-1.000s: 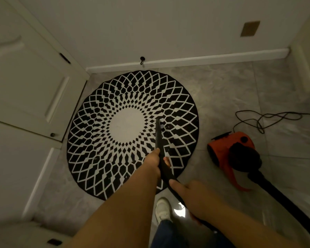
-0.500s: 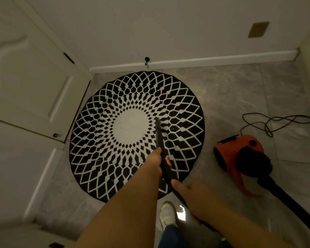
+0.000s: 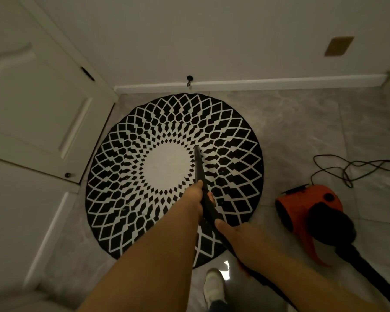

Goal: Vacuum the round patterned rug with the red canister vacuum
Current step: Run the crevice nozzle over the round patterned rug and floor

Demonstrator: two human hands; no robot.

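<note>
A round black-and-white patterned rug (image 3: 131, 176) with a white centre lies on the grey tiled floor. My left hand (image 3: 195, 195) grips the black vacuum nozzle (image 3: 198, 164), whose tip rests on the rug at the right edge of the white centre. Farther back, my right hand (image 3: 241, 240) holds the same black tube. The red canister vacuum (image 3: 300, 210) stands on the floor right of the rug, and its black hose (image 3: 369, 273) runs to the lower right.
A white door (image 3: 38, 104) stands at the left, a white baseboard (image 3: 257, 83) along the far wall. The vacuum's black power cord (image 3: 347, 168) loops on the floor at the right. My white shoe (image 3: 213, 287) stands just below the rug's near edge.
The nozzle tip has slid slightly toward the rug's white centre, and the view has shifted so the rug and vacuum sit farther right in frame. Both hands keep their grip.
</note>
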